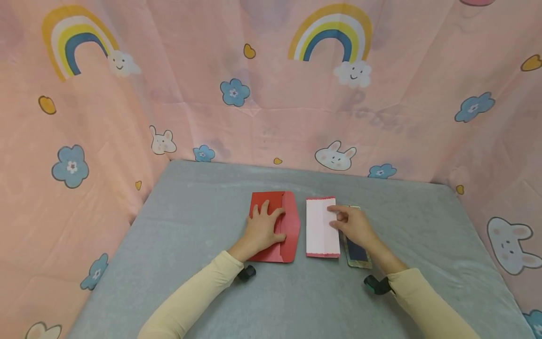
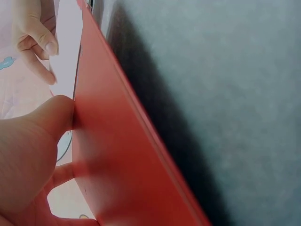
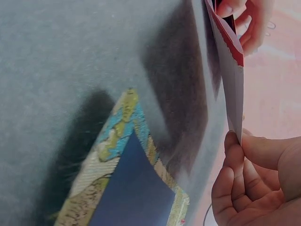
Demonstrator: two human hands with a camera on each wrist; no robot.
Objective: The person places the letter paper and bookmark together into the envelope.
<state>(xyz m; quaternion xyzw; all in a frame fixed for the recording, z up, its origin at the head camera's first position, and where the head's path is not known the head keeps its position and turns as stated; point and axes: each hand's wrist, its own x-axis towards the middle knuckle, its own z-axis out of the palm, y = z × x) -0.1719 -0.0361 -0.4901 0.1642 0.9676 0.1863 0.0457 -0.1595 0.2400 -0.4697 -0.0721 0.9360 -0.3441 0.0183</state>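
A red envelope [image 1: 290, 230] lies on the grey cloth with its flap spread out to the right. My left hand [image 1: 260, 230] rests across it, fingers spread and thumb on the flap side; in the left wrist view the thumb touches the envelope [image 2: 113, 141]. To its right is a folded white paper [image 1: 320, 230] with red strips along its top and bottom ends. My right hand [image 1: 354, 228] pinches the paper's right edge between thumb and fingers. In the right wrist view, the paper [image 3: 231, 89] is tilted up from the cloth.
Under my right hand lies a flat dark blue rectangular thing [image 1: 357, 253] with a colourful patterned border, partly covered. Grey cloth [image 1: 190, 212] covers the table. Pink printed curtains [image 1: 271, 127] stand behind it and at both sides.
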